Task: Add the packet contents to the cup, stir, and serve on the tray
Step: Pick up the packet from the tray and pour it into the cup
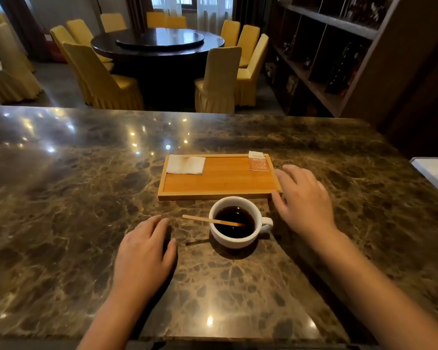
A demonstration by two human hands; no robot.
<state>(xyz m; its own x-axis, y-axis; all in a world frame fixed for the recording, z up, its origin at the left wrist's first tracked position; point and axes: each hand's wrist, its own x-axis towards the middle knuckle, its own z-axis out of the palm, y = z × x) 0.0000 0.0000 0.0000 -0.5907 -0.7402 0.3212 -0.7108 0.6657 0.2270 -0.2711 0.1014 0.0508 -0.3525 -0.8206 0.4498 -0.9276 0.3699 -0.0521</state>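
Packet (258, 161) sits unopened at tray (213, 194) far-right corner. Left hand (143, 251) flat, empty on counter (61, 198); cup (234, 222) with stirrer (208, 220) between; right hand (304, 198) open, empty beside tray. Pinch packet by edge, tear clear of the cup.

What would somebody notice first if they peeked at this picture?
Probably the white cup of dark drink in the middle of the shiny marble counter, with a wooden stir stick leaning out over its rim. Just behind it sits an orange wooden tray holding a folded napkin and a small packet. The left hand and right hand are open on either side of the cup.
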